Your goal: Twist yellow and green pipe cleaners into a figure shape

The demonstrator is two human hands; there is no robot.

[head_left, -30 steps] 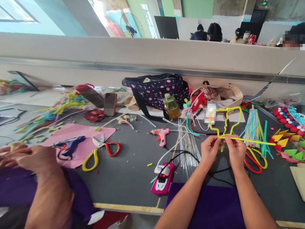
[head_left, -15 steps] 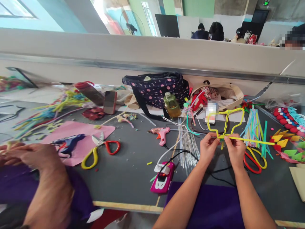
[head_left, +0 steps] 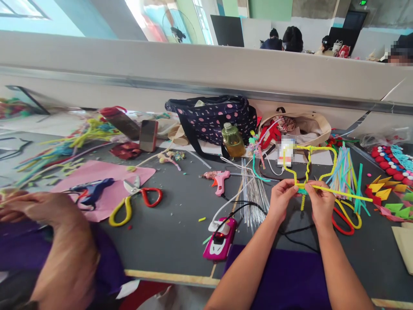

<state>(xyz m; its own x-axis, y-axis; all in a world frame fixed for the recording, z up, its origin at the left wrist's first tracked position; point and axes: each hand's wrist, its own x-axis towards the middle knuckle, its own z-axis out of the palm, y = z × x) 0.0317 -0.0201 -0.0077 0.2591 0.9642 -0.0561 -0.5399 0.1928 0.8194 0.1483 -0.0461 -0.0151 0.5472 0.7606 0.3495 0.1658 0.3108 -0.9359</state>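
Note:
Both of my hands pinch a yellow pipe-cleaner frame (head_left: 308, 168) at its lower crossing, above the grey table. My left hand (head_left: 282, 198) grips the left side of the crossing, and my right hand (head_left: 320, 202) the right side, with the fingertips almost touching. Two bent loops rise from there around a twisted middle stem, whose end pokes out below my fingers. A bit of green shows between the fingertips. One straight yellow length runs out to the right past my right hand. Red-and-yellow-handled scissors (head_left: 343, 218) lie beside my right wrist.
Silver wires (head_left: 256, 202), a pink glue gun (head_left: 220, 181) and a magenta power strip (head_left: 221, 241) lie to my left. Pastel pipe cleaners (head_left: 343, 176) are at the right. A patterned bag (head_left: 213, 120) and a bottle (head_left: 232, 142) stand behind. A co-worker's hand (head_left: 48, 209) is at far left.
The yellow frame has tilted and shifted slightly to the right in my hands. More of its twisted stem shows below my fingers. Both hands keep their pinch.

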